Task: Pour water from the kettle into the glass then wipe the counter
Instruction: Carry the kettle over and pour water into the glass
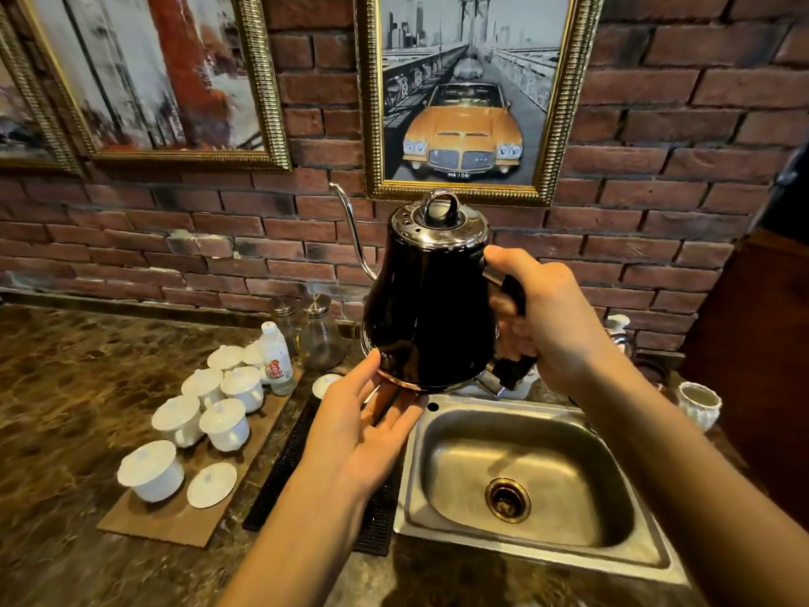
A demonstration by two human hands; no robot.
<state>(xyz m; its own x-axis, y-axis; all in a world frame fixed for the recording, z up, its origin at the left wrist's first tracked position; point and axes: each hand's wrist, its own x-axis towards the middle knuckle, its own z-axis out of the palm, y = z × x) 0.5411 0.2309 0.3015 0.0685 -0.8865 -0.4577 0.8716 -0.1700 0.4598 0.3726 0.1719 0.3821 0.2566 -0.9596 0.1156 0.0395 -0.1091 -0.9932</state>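
While the right hand wraps tight round the handle of the shiny black metal kettle above the steel sink, the open left hand touches its bottom edge, spout pointing left.

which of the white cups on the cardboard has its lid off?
The nearest one, at the front left corner of the cardboard mat: the white cup stands without its lid, and the loose lid lies flat just right of it. The other cups are lidded.
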